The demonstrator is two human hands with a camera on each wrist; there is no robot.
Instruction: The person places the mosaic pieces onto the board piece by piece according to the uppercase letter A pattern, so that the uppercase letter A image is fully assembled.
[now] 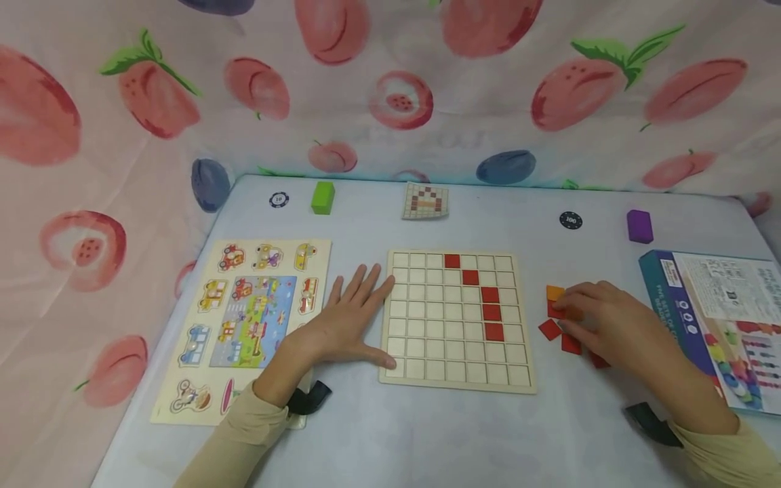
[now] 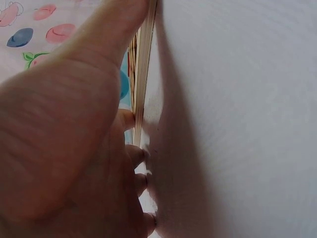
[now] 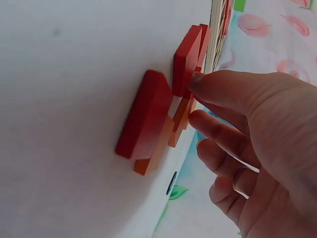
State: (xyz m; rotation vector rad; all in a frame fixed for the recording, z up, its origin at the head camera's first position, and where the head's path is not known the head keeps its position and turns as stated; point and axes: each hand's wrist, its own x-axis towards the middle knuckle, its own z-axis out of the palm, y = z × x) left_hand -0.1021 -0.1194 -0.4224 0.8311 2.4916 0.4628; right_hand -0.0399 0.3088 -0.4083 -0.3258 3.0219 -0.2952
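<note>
A wooden grid board [image 1: 427, 352] lies flat on the table, with several red tiles [image 1: 491, 312] set in its cells from the top middle down toward the right. My left hand [image 1: 338, 332] is spread beside it, thumb and index fingertips on its left edge. In the left wrist view the thumb [image 2: 106, 34] lies along the board's side. Right of the board, my right hand [image 1: 616, 325] reaches over loose red and orange tiles. Its thumb [image 3: 223, 87] and index finger [image 3: 223, 136] stand apart at the tiles; the hand partly hides the pile in the head view.
A vehicle picture puzzle [image 1: 201, 386] lies at the left, a boxed set [image 1: 689, 305] at the right. Along the back are a pattern card [image 1: 426, 201], a green block [image 1: 323, 198], a purple block [image 1: 639, 226] and two round chips marked 10 [image 1: 278, 200] and 100 [image 1: 571, 220].
</note>
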